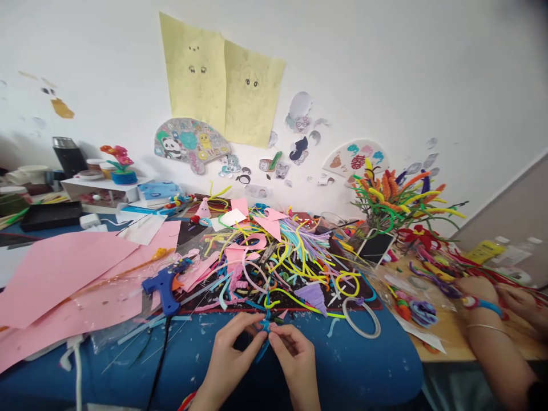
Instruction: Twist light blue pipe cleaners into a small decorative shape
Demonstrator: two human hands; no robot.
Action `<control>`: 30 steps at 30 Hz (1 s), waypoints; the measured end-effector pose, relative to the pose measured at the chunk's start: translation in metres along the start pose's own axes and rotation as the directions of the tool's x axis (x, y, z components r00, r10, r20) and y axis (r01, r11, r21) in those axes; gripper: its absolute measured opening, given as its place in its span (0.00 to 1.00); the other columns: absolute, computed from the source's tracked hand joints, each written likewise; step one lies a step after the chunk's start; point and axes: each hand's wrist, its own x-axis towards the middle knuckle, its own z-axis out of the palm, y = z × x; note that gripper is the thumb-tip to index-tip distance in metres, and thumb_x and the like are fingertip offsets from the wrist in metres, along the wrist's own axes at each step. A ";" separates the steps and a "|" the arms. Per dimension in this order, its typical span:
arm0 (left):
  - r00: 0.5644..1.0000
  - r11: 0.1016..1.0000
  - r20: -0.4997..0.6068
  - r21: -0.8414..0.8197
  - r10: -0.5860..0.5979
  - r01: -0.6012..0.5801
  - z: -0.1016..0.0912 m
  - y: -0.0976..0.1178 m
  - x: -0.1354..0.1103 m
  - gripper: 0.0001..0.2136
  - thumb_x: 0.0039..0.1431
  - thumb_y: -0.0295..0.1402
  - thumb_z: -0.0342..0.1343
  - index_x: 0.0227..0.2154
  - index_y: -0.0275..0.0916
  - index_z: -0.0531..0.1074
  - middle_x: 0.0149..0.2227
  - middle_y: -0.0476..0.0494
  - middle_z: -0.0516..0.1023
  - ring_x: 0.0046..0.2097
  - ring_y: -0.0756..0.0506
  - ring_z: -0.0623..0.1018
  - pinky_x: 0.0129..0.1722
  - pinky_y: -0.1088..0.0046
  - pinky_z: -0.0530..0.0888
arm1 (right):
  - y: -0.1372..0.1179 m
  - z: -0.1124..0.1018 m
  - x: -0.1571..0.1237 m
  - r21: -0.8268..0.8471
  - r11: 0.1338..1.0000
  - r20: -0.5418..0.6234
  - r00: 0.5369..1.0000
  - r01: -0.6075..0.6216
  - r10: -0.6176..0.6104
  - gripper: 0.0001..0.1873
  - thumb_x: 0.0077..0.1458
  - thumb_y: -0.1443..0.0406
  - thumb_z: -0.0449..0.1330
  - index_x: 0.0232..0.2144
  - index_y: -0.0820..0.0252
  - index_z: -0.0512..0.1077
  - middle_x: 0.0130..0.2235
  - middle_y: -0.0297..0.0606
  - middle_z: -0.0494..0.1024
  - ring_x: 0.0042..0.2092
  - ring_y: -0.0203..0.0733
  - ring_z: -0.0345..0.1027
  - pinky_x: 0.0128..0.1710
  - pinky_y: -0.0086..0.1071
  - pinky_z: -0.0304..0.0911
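- The left hand [233, 349] is pinching the blue pipe cleaner [265, 327] between thumb and forefinger. Its other fingers are curling loosely underneath, so the hand is mostly closed.
- The right hand [294, 353] is gripping the same blue pipe cleaner from the opposite side. Its fingertips are meeting those of the left hand, and it too is mostly closed.
- The blue pipe cleaner is sitting between the two sets of fingertips, just above the blue table cover [368, 365] near the front edge. A short tail is hanging down between the palms (its exact bend is too small to make out).
- A tangled pile of pipe cleaners [282, 257] in many colours is lying just beyond the hands.
- A blue hot glue gun [165, 282] is resting left of the pile, and its black cord [160, 354] is trailing toward the front edge.
- Pink paper sheets [64, 274] are overlapping across the left part of the table.
- A white ring [362, 318] is lying flat to the right of the hands, near a purple fringed paper piece [314, 294].
- A pipe-cleaner bouquet [398, 197] is standing at the back right, with a phone [375, 246] leaning in front of it.
- A second person's forearm [492, 348], wearing a colourful bracelet [482, 303], is reaching over the wooden surface at the far right.
- Two yellow drawings [222, 85] are hanging on the white wall.
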 end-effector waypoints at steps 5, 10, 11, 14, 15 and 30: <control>1.000 1.000 -0.019 -0.004 -0.016 0.016 0.000 0.000 0.000 0.09 0.55 0.28 0.58 0.40 0.42 0.76 0.30 0.46 0.78 0.32 0.47 0.78 0.35 0.73 0.74 | 0.000 0.001 0.000 -0.028 0.999 0.006 1.000 0.023 -0.023 0.10 0.48 0.59 0.65 0.28 0.61 0.75 0.32 0.42 0.80 0.36 0.44 0.75 0.36 0.31 0.71; 0.998 1.000 -0.063 0.003 0.020 -0.020 0.001 0.000 0.000 0.06 0.55 0.28 0.59 0.35 0.41 0.78 0.32 0.44 0.79 0.35 0.46 0.78 0.36 0.72 0.75 | 0.002 0.003 0.000 -0.044 0.998 -0.005 0.999 0.035 -0.035 0.10 0.48 0.59 0.64 0.28 0.61 0.75 0.31 0.42 0.80 0.33 0.43 0.74 0.33 0.30 0.70; 0.997 1.000 -0.068 0.005 0.030 -0.029 0.001 0.000 0.001 0.06 0.55 0.28 0.58 0.34 0.41 0.78 0.33 0.44 0.79 0.36 0.45 0.78 0.37 0.72 0.75 | 0.002 0.003 -0.001 -0.048 0.998 -0.011 0.999 0.035 -0.035 0.10 0.49 0.59 0.64 0.29 0.61 0.75 0.30 0.41 0.79 0.33 0.42 0.74 0.33 0.29 0.70; 0.997 0.999 -0.067 0.009 0.047 -0.046 0.002 0.000 0.001 0.06 0.55 0.27 0.58 0.33 0.41 0.79 0.34 0.43 0.79 0.38 0.46 0.78 0.39 0.72 0.75 | 0.001 0.004 -0.001 -0.066 0.997 -0.019 0.999 0.036 -0.038 0.11 0.49 0.59 0.64 0.29 0.61 0.76 0.30 0.40 0.79 0.32 0.41 0.73 0.32 0.28 0.70; 0.997 0.999 -0.062 0.007 0.053 -0.053 0.002 0.000 0.001 0.06 0.55 0.27 0.58 0.33 0.41 0.79 0.34 0.44 0.79 0.37 0.46 0.78 0.39 0.73 0.75 | 0.000 0.005 -0.001 -0.070 0.997 -0.020 0.999 0.037 -0.038 0.11 0.49 0.59 0.63 0.30 0.62 0.76 0.30 0.41 0.79 0.32 0.41 0.73 0.32 0.28 0.70; 0.989 0.988 0.012 0.043 0.150 -0.150 0.005 0.002 -0.003 0.08 0.55 0.23 0.58 0.36 0.40 0.76 0.33 0.44 0.77 0.36 0.47 0.77 0.36 0.74 0.75 | -0.003 0.003 0.001 0.016 1.000 -0.054 0.998 0.016 -0.015 0.08 0.47 0.60 0.65 0.25 0.60 0.75 0.29 0.39 0.79 0.33 0.42 0.74 0.33 0.29 0.70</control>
